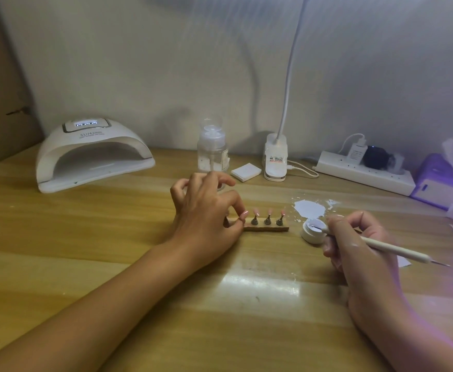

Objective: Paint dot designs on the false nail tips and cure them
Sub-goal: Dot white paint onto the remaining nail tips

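Two fingers (237,204) of left hand (204,210) seemingly pinch nail tip (244,214).

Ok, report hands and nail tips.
Left hand pinching left end of nail tip holder. Right hand gripping dotting pen, its end in the white gel pot. Nothing between pot and holder.

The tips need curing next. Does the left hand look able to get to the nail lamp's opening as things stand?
Probably yes: the nail lamp sits on the left hand's side, its opening facing the person, with bare table between. That hand pinches a tip on the holder now.
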The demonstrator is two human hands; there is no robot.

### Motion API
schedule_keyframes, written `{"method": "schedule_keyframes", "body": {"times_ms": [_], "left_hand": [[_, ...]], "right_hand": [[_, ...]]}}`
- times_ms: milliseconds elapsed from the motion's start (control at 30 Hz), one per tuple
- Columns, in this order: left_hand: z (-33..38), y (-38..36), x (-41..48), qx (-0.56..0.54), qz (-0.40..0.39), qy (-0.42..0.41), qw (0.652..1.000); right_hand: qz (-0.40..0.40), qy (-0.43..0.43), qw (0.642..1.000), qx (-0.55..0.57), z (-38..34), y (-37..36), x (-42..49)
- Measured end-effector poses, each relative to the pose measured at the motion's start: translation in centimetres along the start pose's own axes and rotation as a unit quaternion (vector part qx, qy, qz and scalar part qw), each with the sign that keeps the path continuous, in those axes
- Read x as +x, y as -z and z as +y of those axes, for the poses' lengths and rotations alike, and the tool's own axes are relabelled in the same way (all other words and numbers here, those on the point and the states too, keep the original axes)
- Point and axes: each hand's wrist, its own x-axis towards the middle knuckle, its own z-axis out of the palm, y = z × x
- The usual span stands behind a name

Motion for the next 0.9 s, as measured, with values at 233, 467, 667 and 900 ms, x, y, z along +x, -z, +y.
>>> {"method": "schedule_keyframes", "body": {"times_ms": [233,467,667,900], "left_hand": [[2.5,1.4,0.1,-0.087,0.084,-0.102,0.987],[4.4,-0.5,-1.6,-0.315,-0.164,-0.036,0.934],[4.0,-1.1,-1.4,-0.311,-0.165,-0.002,0.936],[4.1,-1.1,-1.4,-0.301,-0.165,0.03,0.939]], "right_hand": [[0.023,0.004,0.999,0.049,0.1,0.0,0.5],[0.003,0.07,0.997,-0.035,0.1,0.7,1.4],[0.021,0.021,0.996,-0.089,1.6,1.0,2.4],[0.032,0.029,0.99,-0.132,2.1,0.9,2.6]]}}
